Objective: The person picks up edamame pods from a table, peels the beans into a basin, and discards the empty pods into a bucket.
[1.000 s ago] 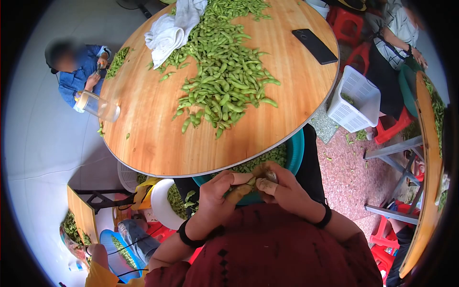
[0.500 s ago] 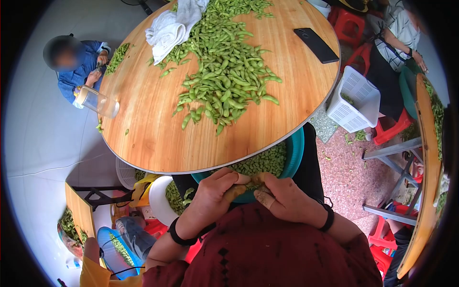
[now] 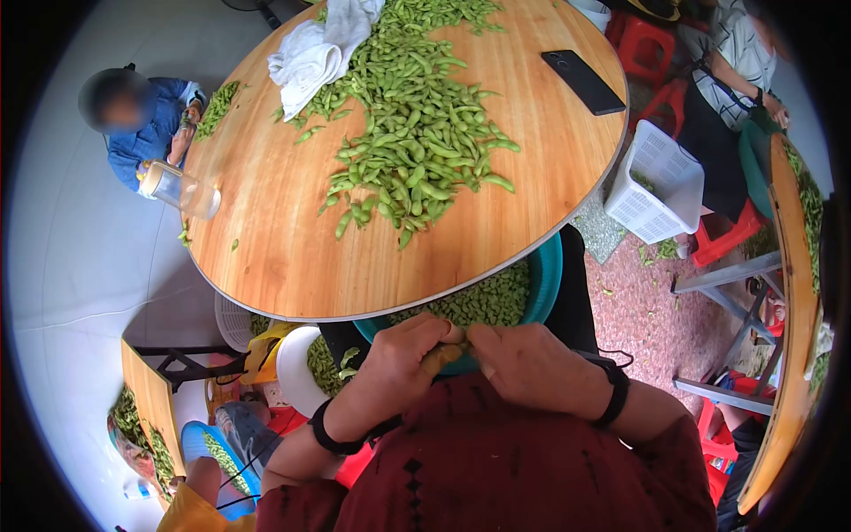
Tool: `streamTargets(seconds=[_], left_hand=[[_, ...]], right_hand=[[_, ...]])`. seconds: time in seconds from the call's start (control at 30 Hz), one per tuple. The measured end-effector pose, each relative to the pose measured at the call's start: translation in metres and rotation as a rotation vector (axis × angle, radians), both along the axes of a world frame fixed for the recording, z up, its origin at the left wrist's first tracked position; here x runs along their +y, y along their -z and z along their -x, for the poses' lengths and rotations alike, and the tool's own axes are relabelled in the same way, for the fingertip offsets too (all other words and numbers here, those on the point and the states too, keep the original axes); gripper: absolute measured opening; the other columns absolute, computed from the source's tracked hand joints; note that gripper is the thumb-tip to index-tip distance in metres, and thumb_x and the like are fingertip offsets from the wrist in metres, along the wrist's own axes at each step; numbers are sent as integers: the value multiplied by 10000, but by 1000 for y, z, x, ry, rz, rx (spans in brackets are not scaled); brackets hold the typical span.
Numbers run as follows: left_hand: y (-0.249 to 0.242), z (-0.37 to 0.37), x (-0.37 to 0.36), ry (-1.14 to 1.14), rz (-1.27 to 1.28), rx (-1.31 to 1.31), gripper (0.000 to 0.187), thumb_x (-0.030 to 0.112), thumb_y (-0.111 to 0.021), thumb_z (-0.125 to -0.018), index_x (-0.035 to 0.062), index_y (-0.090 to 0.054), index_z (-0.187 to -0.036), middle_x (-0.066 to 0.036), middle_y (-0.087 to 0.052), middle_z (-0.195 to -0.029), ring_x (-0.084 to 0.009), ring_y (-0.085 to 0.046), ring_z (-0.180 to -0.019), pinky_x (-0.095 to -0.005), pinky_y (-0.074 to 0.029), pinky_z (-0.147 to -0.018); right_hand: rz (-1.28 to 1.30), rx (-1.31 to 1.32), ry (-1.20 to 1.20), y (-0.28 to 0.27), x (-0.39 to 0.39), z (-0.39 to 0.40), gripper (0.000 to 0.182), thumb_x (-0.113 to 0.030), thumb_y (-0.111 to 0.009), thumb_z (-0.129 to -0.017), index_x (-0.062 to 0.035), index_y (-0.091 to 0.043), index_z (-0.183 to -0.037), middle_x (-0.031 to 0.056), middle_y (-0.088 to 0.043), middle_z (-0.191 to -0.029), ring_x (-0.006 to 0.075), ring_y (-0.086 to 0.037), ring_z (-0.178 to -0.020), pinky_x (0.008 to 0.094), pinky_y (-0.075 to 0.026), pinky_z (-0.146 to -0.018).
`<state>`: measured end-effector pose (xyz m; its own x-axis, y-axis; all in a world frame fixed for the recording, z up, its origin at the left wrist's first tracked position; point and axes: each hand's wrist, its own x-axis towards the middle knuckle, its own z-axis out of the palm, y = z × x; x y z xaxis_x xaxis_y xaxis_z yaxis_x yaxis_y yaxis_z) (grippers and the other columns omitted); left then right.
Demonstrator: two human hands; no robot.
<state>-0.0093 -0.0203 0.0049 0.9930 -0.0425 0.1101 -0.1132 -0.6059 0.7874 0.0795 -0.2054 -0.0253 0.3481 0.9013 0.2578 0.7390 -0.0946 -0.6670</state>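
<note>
Overhanging the basin (image 3: 552, 275), table (image 3: 275, 239) with pods (image 3: 417, 155), cloth (image 3: 306, 64), phone (image 3: 583, 82)

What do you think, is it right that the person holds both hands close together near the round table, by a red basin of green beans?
The basin is teal, not red, as the head view shows. The rest is right: the left hand and the right hand are close together near the round table, and the basin holds green beans.

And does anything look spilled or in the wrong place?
Yes: green scraps lie on the floor by the white basket, not inside it, as if dropped. Nothing else stands out.
</note>
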Motion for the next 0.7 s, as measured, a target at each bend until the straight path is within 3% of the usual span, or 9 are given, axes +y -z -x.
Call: streamTargets(seconds=[0.07,0.1,0.17,0.2,0.27,0.37,0.47,0.7], left_hand=[[3,4,-3,-48,-12,-35,159,4,-717,-762,15,-658,-909,-124,-650,-852,-291,-659,-772,-336,-523,-673],[6,5,-3,-49,-31,-78,162,7,-721,-760,19,-664,-911,-125,-654,-860,-288,-662,-772,-335,-528,-671],[8,8,-4,-48,-50,-118,164,9,-725,-758,23,-670,-913,-125,-657,-868,-285,-665,-772,-334,-533,-670],[8,8,-4,-54,-74,-146,180,4,-729,-751,26,-675,-921,-122,-659,-871,-277,-665,-770,-331,-534,-668],[10,11,-4,-61,-99,-170,196,-2,-734,-743,29,-680,-929,-119,-661,-874,-270,-665,-768,-328,-536,-667],[19,13,-6,-68,-139,-243,204,-5,-739,-735,32,-687,-929,-114,-667,-882,-257,-663,-760,-323,-534,-657],[24,12,-7,-115,-112,-344,279,-49,-741,-677,24,-638,-927,-126,-644,-909,-282,-638,-779,-355,-531,-641],[33,10,0,-62,-290,-516,333,-36,-700,-594,28,-660,-918,-89,-617,-938,-252,-629,-794,-331,-542,-646]], right_hand=[[57,113,-4,-2,2,-6,141,-103,-558,-909,-19,-466,-977,132,-567,-672,275,-598,-532,387,-476,-478],[56,114,-3,-3,4,-12,141,-103,-558,-909,-19,-466,-977,132,-567,-672,275,-598,-532,387,-476,-478],[292,1022,-117,-8,6,-24,131,-143,-523,-944,-30,-495,-1003,83,-589,-687,165,-536,-459,313,-420,-424],[292,1023,-118,-9,7,-24,131,-143,-523,-944,-30,-495,-1003,83,-589,-687,165,-536,-459,313,-420,-424],[351,1390,-32,-9,9,-23,195,-234,-544,-971,-51,-538,-1038,34,-607,-696,90,-487,-450,242,-371,-421],[245,1627,-71,5,7,-21,203,-233,-539,-972,-53,-538,-1064,50,-603,-689,96,-492,-453,227,-351,-412],[24,1813,-104,11,6,-14,210,-220,-551,-964,-46,-536,-1080,60,-586,-694,92,-480,-468,213,-336,-416],[-96,1611,78,6,8,-3,125,-109,-545,-952,-42,-545,-1058,9,-533,-722,65,-412,-465,211,-314,-417]])
